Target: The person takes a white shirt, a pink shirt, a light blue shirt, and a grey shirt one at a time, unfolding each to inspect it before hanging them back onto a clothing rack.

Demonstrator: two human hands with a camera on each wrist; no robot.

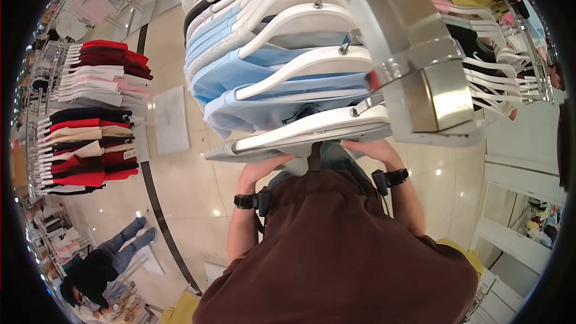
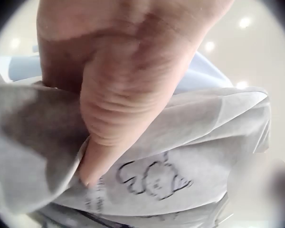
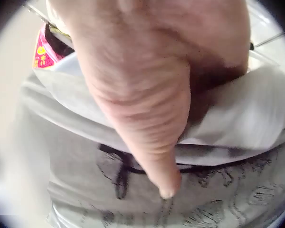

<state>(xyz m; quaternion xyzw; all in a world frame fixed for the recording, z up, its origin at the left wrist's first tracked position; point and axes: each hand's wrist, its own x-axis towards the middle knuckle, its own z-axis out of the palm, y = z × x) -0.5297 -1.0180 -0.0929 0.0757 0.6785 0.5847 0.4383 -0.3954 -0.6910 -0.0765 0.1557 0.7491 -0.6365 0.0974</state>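
A grey printed shirt hangs from a white hanger at the near end of the rail. My left hand grips the shirt low on one side. In the left wrist view its thumb presses on the grey cloth beside a line-drawn figure, with the fingers hidden behind a fold. On the other side, my right hand holds the same shirt. Its thumb lies over the cloth by a dark printed line, and its fingers are covered by fabric.
Light blue shirts on white hangers crowd just behind the grey one. A shiny metal rail end juts out above the right hand. Racks of red and dark clothes stand left, and another person is at lower left.
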